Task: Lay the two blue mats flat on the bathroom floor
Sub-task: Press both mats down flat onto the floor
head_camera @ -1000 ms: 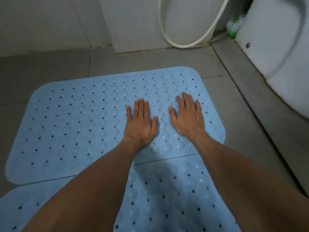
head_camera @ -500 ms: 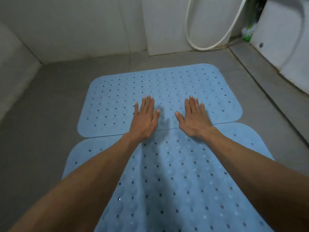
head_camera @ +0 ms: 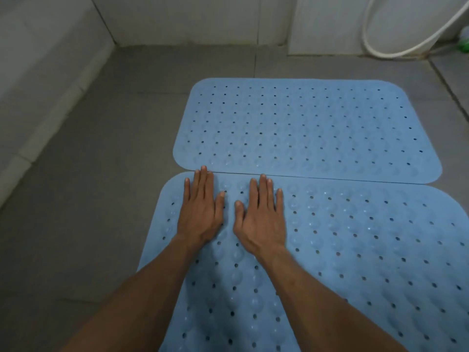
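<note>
Two blue rubber mats with small holes lie flat on the grey tiled floor, edge to edge. The far mat [head_camera: 307,128] lies ahead; the near mat [head_camera: 355,250] reaches down to the bottom of the frame. My left hand [head_camera: 200,212] presses flat, fingers straight, on the near mat's far left corner, fingertips at the seam. My right hand [head_camera: 261,219] lies flat right beside it on the same mat. Neither hand holds anything.
White tiled walls [head_camera: 50,59] close the floor at the left and back. A white hose [head_camera: 380,50] loops down at the back right, next to something green [head_camera: 463,44] in the corner. Bare grey floor [head_camera: 88,199] lies left of the mats.
Both hands slid back off the far mat and leftward onto the near mat's far left corner. The view swung left, so the white fixture at the right is out of frame.
</note>
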A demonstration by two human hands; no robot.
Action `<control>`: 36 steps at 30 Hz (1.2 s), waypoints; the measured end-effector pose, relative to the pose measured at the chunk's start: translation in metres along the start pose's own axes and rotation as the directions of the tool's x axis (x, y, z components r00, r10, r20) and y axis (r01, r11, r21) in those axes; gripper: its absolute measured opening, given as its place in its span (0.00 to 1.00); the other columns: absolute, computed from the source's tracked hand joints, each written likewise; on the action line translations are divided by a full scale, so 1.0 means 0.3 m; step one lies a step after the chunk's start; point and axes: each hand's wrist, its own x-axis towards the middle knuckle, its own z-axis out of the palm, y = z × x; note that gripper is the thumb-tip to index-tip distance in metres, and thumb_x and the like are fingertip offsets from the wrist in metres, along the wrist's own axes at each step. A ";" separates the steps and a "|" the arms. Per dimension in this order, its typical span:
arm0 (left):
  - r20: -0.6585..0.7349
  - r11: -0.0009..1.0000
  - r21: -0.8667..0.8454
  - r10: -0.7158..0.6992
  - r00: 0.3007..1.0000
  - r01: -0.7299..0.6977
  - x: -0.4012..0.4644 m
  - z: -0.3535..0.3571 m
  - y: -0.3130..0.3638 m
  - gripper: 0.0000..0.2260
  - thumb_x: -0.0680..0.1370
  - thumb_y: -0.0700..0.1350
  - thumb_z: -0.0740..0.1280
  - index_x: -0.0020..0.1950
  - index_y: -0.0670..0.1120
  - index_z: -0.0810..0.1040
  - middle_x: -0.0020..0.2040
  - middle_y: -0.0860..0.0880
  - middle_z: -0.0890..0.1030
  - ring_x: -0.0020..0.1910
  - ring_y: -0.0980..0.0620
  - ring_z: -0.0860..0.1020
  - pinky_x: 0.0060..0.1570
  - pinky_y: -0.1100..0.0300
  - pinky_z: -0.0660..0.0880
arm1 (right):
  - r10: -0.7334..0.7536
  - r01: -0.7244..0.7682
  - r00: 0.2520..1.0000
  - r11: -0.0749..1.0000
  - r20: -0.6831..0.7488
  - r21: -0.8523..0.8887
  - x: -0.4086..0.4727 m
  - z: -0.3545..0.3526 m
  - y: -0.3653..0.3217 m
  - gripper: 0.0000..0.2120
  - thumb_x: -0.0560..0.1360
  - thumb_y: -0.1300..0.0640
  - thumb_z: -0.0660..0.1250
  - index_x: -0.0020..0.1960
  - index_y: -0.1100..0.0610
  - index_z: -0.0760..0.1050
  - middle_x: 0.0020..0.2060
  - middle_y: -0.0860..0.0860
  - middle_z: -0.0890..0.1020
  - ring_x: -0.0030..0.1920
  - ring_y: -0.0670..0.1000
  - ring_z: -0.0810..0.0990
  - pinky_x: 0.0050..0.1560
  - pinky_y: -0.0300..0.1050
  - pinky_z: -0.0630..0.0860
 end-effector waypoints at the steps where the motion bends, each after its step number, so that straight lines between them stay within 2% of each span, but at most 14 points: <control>1: 0.007 1.000 0.012 -0.007 1.000 0.007 0.004 0.002 -0.005 0.30 0.82 0.58 0.39 0.79 0.41 0.45 0.80 0.44 0.44 0.79 0.51 0.41 0.77 0.49 0.40 | 0.004 -0.004 1.000 1.000 0.010 -0.016 0.004 0.003 -0.003 0.34 0.82 0.41 0.43 0.82 0.58 0.45 0.81 0.56 0.44 0.81 0.53 0.39 0.80 0.57 0.39; 7: 0.039 0.999 0.051 -0.001 0.999 -0.001 0.008 0.014 -0.009 0.31 0.82 0.58 0.41 0.79 0.40 0.44 0.80 0.44 0.42 0.79 0.49 0.40 0.77 0.48 0.39 | 0.050 -0.049 0.999 0.997 0.009 -0.054 0.012 -0.002 -0.015 0.33 0.82 0.40 0.40 0.82 0.56 0.43 0.81 0.53 0.43 0.81 0.51 0.37 0.80 0.58 0.40; 11: 0.056 0.999 0.038 -0.007 0.998 0.005 0.009 0.001 0.001 0.31 0.82 0.58 0.42 0.79 0.40 0.43 0.80 0.43 0.42 0.79 0.49 0.40 0.77 0.47 0.42 | 0.064 -0.065 0.998 0.996 -0.017 -0.065 0.005 -0.007 -0.022 0.33 0.83 0.40 0.41 0.82 0.56 0.44 0.82 0.54 0.45 0.81 0.51 0.39 0.80 0.59 0.44; 15: 0.078 0.998 0.051 -0.044 0.996 0.040 0.026 0.001 -0.003 0.32 0.82 0.56 0.47 0.79 0.40 0.42 0.79 0.41 0.40 0.78 0.46 0.39 0.76 0.44 0.40 | 0.072 -0.071 0.997 0.992 0.006 -0.103 0.021 0.003 -0.022 0.32 0.83 0.41 0.44 0.82 0.55 0.46 0.82 0.55 0.45 0.81 0.52 0.40 0.80 0.59 0.43; 21: 0.143 0.999 0.031 -0.043 0.989 0.039 0.033 -0.009 -0.002 0.32 0.82 0.57 0.47 0.79 0.40 0.43 0.79 0.41 0.42 0.79 0.46 0.40 0.76 0.43 0.46 | 0.088 -0.084 0.996 0.990 0.032 -0.117 0.020 -0.011 -0.037 0.33 0.82 0.40 0.43 0.82 0.54 0.46 0.82 0.55 0.45 0.81 0.52 0.40 0.80 0.61 0.45; 31: 0.122 0.995 0.092 -0.036 0.992 0.025 0.026 0.008 -0.005 0.32 0.82 0.58 0.43 0.79 0.39 0.44 0.79 0.40 0.44 0.79 0.44 0.42 0.76 0.44 0.42 | 0.082 -0.073 0.993 0.992 0.089 -0.101 0.018 -0.021 -0.032 0.33 0.81 0.39 0.39 0.82 0.53 0.42 0.81 0.53 0.40 0.80 0.51 0.35 0.79 0.59 0.38; 34: 0.170 0.996 0.082 -0.046 0.984 0.032 0.031 -0.001 0.003 0.32 0.82 0.59 0.41 0.79 0.40 0.41 0.79 0.40 0.42 0.78 0.44 0.40 0.76 0.44 0.39 | 0.079 -0.072 0.987 0.996 0.139 -0.058 0.024 -0.035 -0.023 0.35 0.79 0.37 0.35 0.82 0.53 0.41 0.81 0.52 0.38 0.80 0.51 0.34 0.79 0.57 0.34; 36: 0.213 0.992 0.123 -0.054 0.976 0.028 0.039 -0.014 0.015 0.32 0.81 0.58 0.40 0.79 0.40 0.40 0.79 0.39 0.41 0.78 0.43 0.39 0.76 0.44 0.38 | 0.063 -0.068 0.975 0.998 0.211 0.019 0.035 -0.054 -0.012 0.34 0.81 0.38 0.37 0.82 0.52 0.40 0.80 0.50 0.36 0.79 0.49 0.32 0.78 0.55 0.31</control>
